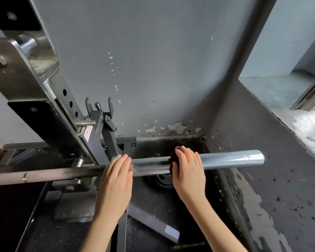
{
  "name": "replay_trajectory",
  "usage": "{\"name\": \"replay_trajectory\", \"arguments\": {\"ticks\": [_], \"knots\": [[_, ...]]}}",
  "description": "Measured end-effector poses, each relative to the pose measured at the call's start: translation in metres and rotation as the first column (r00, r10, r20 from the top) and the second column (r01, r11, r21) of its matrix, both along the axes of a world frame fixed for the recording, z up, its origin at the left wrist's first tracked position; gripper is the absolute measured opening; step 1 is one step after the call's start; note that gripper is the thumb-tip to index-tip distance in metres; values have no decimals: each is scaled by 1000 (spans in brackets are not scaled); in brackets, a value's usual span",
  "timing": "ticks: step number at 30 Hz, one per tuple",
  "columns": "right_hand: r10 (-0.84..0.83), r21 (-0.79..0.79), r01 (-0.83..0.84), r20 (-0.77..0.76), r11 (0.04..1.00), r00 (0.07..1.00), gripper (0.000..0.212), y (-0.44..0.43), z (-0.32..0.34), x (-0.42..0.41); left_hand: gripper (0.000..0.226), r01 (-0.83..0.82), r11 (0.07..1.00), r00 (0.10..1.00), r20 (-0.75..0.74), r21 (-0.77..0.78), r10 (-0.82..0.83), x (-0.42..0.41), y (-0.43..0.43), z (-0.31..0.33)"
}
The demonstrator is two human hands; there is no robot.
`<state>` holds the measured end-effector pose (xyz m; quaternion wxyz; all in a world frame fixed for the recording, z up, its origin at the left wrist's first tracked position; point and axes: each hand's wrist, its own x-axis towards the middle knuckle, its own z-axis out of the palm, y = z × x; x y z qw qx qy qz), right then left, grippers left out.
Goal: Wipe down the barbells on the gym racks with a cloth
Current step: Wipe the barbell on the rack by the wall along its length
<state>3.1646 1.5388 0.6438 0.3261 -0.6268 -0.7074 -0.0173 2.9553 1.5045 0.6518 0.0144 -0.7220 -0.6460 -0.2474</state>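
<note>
The right hand (188,171) lies across the top of the barbell (231,159), fingers side by side and nearly straight, pressing a dark red cloth (174,155) against the thick silver sleeve. Its thumb is hidden. The cloth is bunched under the palm and shows only at the edge of the hand nearer the barbell's middle, above and below the sleeve.

The left hand (116,180) rests on the same barbell further toward its middle, where the sleeve meets the thinner shaft (44,176). Its fingers are straight and pressed together, laid flat over the metal and holding nothing. A bare stretch of sleeve lies between the two hands.

The barbell runs level across the view. Its sleeve end sticks out free beyond the right hand, and the duller shaft runs off the other way.

Just behind the barbell, at the left hand's side, stands the grey rack upright (67,113) with a row of holes, a red-and-white sticker (88,133) and a dark hook bracket (100,115) pinned to it. Below the barbell, between the hands, a dark weight plate (164,179) lies on the black floor (153,200). Behind the barbell rises a grey wall (153,60) with chipped paint near its foot.
</note>
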Motion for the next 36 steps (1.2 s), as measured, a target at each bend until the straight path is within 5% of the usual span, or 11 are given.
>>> {"name": "replay_trajectory", "arguments": {"ticks": [28, 36], "knots": [[290, 66, -303, 155, 951, 944, 34, -19, -1, -93, 46, 60, 997, 991, 115, 51, -65, -22, -14, -6], [495, -54, -495, 193, 867, 847, 32, -43, 6, -64, 48, -71, 997, 980, 188, 7, 68, -13, -46, 0]]}}
